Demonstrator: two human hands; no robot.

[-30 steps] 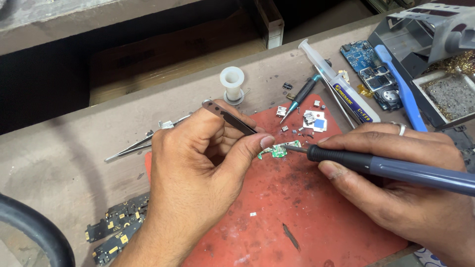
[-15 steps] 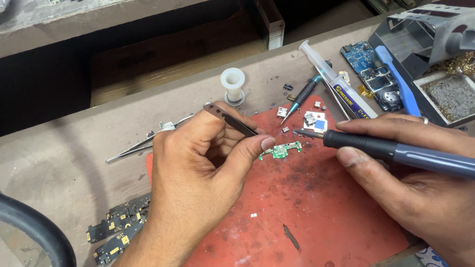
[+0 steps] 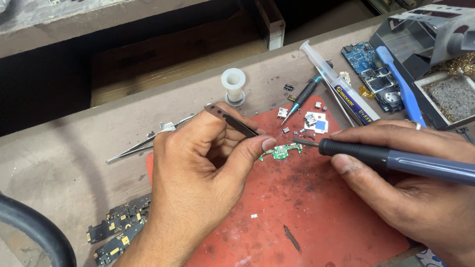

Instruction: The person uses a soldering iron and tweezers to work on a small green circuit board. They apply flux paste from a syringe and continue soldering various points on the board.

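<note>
Pinching dark tweezers [image 3: 232, 120] betw. thumb and forefinger, the left hand [image 3: 198, 168] rests on the red mat [image 3: 307, 217], fingers curled tight around the tool. Tweezer tips run down under the thumb toward a small green circuit board [image 3: 280, 152], which lies flat on the mat just right of the thumb tip; can't tell if the tips actually grip it, thumb hides that spot.

Right hand [image 3: 415, 183] comes in from the right, fingers closed around the dark handle of a soldering iron [image 3: 391, 159], held like a pen. A ring shows on one finger. Iron tip points left and sits at the right end of the green board, touching or v. close; too small to call.

Around them on the surface [image 3: 59, 148]:
- White plastic spool [image 3: 233, 85] upright, behind the left hand.
- 2nd pair of tweezers [image 3: 143, 146], silver, lying flat left of the left hand, partly under it.
- Syringe [image 3: 336, 81] w/ clear barrel, lying diagonal behind the mat, beside a teal-tipped tool [image 3: 303, 97].
- Small loose parts and a white-and-blue piece [image 3: 316, 123] at the mat's far edge.
- Blue circuit board [image 3: 361, 55] and a darker one next to it, far right, w/ a blue-handled tool [image 3: 403, 94] alongside.
- Grey metal stand [image 3: 420, 34] at top right, tray w/ brass wool just beside it.
- Dark boards w/ yellow bits [image 3: 118, 232] at lower left, near a thick black cable [image 3: 34, 232].
</note>
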